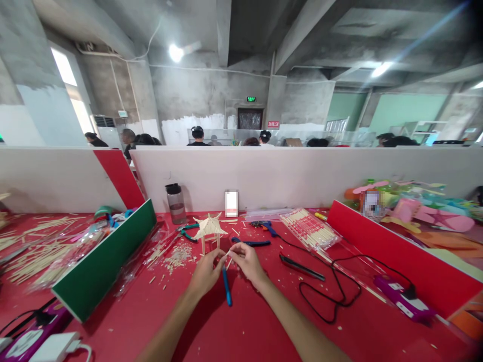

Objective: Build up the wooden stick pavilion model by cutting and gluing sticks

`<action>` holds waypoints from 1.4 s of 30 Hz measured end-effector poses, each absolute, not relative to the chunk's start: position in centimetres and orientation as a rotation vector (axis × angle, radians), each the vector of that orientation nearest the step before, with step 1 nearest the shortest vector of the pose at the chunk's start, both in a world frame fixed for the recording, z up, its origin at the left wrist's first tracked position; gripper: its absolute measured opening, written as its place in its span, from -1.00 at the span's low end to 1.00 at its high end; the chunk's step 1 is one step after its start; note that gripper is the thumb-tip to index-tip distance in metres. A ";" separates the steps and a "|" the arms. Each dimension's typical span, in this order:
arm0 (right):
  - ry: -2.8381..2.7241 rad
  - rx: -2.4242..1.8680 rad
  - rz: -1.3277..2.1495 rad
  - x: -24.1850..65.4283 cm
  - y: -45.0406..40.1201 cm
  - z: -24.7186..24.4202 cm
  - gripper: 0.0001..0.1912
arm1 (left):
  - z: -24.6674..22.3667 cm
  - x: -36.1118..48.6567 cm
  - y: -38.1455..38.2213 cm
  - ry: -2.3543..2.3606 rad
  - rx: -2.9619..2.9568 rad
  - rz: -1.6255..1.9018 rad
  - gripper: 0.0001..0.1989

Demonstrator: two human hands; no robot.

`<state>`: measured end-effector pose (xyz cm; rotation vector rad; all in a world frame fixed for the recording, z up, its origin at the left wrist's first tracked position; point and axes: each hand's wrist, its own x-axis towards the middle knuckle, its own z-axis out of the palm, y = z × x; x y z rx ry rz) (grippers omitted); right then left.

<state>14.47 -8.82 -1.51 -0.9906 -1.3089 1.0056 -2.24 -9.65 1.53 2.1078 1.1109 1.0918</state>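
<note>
My left hand [207, 270] and my right hand [247, 259] meet in front of me, fingertips pinched around a small wooden stick [228, 255]. Just behind my left hand stands a little pavilion model [210, 228] built of pale sticks, with a flared roof on thin posts. A slim blue tool [227, 289] lies below my fingers, its upper end close to them; its kind is unclear. Dark blue-handled pliers [252, 243] rest beyond my right hand. Green-handled pliers [188, 234] lie left of the model, near a scatter of cut stick bits [179, 255].
A blue glue gun [266, 228] trails a black cord to a purple power strip [403, 299]. Bundled sticks [307, 229] and a black pen-like tool [302, 267] lie right. A bottle [175, 203] and phone [231, 203] stand by the partition. Green [109, 259] and red [403, 246] boards flank me.
</note>
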 end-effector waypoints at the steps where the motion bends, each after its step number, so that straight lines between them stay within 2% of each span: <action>1: -1.304 -0.982 1.006 14.4 -8.8 -1.6 -0.72 | 1.5 -2.2 -9.6 1.112 2.108 1.087 -0.73; 12: -1.370 -0.944 0.861 14.1 -7.3 -1.1 -0.73 | 1.0 -2.4 -8.3 0.976 1.531 1.279 -0.63; 18: -1.412 -1.006 0.638 12.3 -5.5 -0.2 -0.69 | 1.3 -2.6 -8.2 0.960 1.213 1.316 -0.58; 25: -1.318 -1.079 0.526 10.0 -4.0 0.5 -0.67 | 1.2 -2.7 -8.0 0.957 1.159 1.361 -0.57; 30: -1.359 -1.052 0.574 9.8 -4.7 0.7 -0.87 | 1.5 -2.8 -8.2 0.973 1.202 1.395 -0.59; 36: -1.339 -1.035 0.600 10.0 -6.3 0.6 -0.80 | 1.9 -2.9 -8.2 0.956 1.224 1.425 -0.60; 42: -1.369 -1.021 0.569 10.0 -6.9 0.9 -0.83 | 1.2 -3.0 -8.0 0.944 1.132 1.387 -0.65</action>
